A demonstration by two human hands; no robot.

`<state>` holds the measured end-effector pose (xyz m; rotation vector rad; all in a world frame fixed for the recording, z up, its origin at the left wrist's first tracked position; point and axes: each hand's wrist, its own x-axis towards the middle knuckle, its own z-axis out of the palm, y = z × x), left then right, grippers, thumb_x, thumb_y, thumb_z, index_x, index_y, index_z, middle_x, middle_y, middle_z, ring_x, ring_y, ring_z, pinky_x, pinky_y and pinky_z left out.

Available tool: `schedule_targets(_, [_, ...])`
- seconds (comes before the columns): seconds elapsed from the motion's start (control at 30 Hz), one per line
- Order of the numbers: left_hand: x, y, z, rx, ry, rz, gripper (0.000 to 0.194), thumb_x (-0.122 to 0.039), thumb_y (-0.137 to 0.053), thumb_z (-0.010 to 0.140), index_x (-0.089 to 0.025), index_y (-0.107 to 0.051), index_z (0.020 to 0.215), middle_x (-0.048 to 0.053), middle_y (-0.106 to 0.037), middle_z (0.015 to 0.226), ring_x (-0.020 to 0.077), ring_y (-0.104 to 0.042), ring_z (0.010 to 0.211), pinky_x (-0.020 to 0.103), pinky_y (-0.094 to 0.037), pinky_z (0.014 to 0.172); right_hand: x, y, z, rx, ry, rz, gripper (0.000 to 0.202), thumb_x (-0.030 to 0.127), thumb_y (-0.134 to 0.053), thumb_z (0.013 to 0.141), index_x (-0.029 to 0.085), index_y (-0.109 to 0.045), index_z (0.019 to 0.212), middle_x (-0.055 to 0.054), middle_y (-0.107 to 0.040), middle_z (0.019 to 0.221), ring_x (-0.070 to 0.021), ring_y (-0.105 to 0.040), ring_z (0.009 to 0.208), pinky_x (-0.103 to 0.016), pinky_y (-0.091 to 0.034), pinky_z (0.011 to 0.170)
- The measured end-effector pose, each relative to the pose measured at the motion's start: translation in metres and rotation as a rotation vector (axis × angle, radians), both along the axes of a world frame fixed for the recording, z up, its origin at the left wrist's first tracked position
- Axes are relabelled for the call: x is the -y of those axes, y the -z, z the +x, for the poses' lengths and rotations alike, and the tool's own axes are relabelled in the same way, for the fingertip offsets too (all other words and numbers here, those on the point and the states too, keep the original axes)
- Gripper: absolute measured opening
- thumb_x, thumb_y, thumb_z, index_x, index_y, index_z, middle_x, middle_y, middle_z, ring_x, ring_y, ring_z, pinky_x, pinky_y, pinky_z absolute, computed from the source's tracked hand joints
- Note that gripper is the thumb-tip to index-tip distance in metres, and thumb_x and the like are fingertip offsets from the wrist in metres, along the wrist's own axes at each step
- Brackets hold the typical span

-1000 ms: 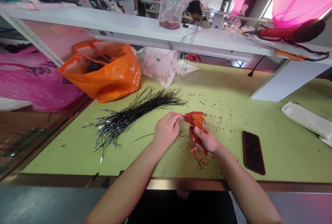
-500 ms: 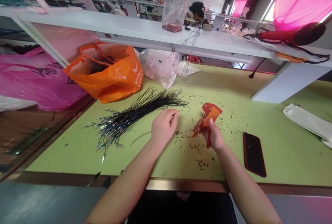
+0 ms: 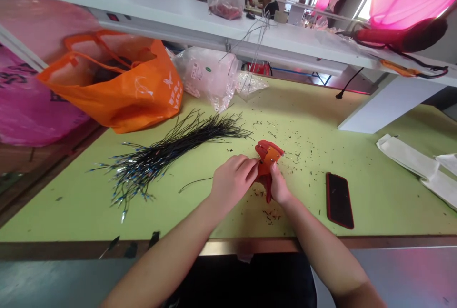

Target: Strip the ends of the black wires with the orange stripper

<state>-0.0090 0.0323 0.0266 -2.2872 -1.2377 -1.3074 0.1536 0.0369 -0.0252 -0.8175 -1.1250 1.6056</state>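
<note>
My right hand point(image 3: 279, 185) is wrapped round the handles of a red and orange wire stripper point(image 3: 270, 158). Close against the tool's jaws, my left hand point(image 3: 235, 178) pinches a thin black wire point(image 3: 194, 184), whose tail sticks out to the left behind the hand. The wire's tip is hidden by my fingers and the jaws. Left of my hands lies a large bundle of black wires point(image 3: 182, 144), its near-left ends tipped with blue and silver. Small black scraps point(image 3: 271, 216) are scattered on the green table around the tool.
A phone point(image 3: 339, 200) lies on the right, with white cloth strips point(image 3: 410, 163) beyond it. At the back left stand an orange bag point(image 3: 143, 91) and clear plastic bags point(image 3: 207, 77). A white shelf point(image 3: 157, 24) spans the back, its support panel point(image 3: 385, 103) on the right. A person sits beyond.
My left hand has moved right and up to the stripper's jaws, bringing the wire with it. The stripper has come left toward it. The view has shifted slightly.
</note>
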Motion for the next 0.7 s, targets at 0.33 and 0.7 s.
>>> schedule_targets(0.33, [0.007,0.000,0.000,-0.006,0.036,-0.015,0.012,-0.015,-0.064,0.101,-0.021,-0.074,0.096,-0.001,-0.070,0.076,0.0139,-0.066,0.067,0.028,-0.047,0.059,-0.001,-0.003,0.001,-0.007,0.048,0.032,0.073,0.093,-0.052,0.088,0.026,-0.066,0.114,-0.014,-0.073,0.105,-0.0346,-0.071,0.114,-0.049,-0.065,0.087])
schedule_targets(0.7, [0.011,-0.007,0.002,0.030,0.068,0.018,0.012,-0.014,-0.064,0.102,-0.021,-0.072,0.095,-0.001,-0.071,0.075,0.0128,-0.067,0.066,0.026,-0.050,0.061,0.005,-0.002,0.006,0.022,0.070,0.022,0.080,0.095,-0.049,0.088,0.025,-0.065,0.123,-0.014,-0.072,0.102,-0.0348,-0.073,0.107,-0.048,-0.065,0.083])
